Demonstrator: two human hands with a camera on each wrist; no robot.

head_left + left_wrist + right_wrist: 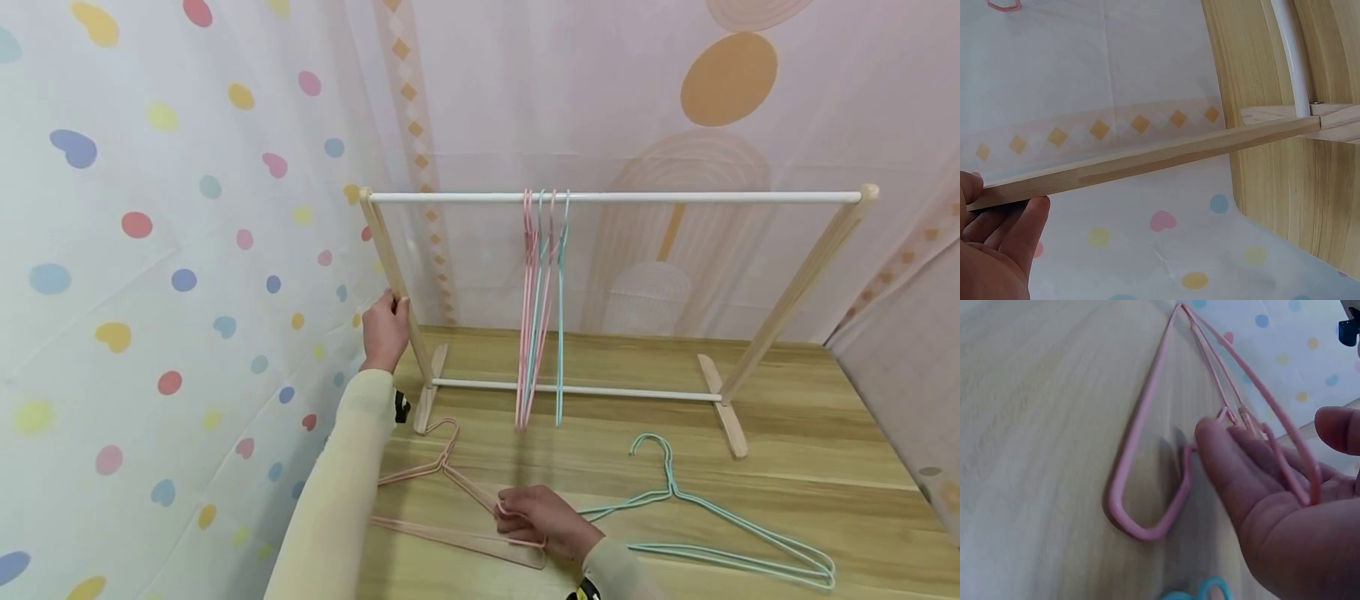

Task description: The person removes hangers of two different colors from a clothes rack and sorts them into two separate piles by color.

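Right hand's [547,521] grip is spread and relaxed, thumb clear of the fingers, one end of a pink hanger [1279,407] lying across it; that hanger's hook is near the left foot [424,410] of the rack [801,292], over on the desk [810,433]; left hand [386,329] is pinching the left post [1147,162]; teal hanger [671,471] or two lying right of the pink; other hangers [560,317], pink and teal, hang bunched on the top rail [712,197].
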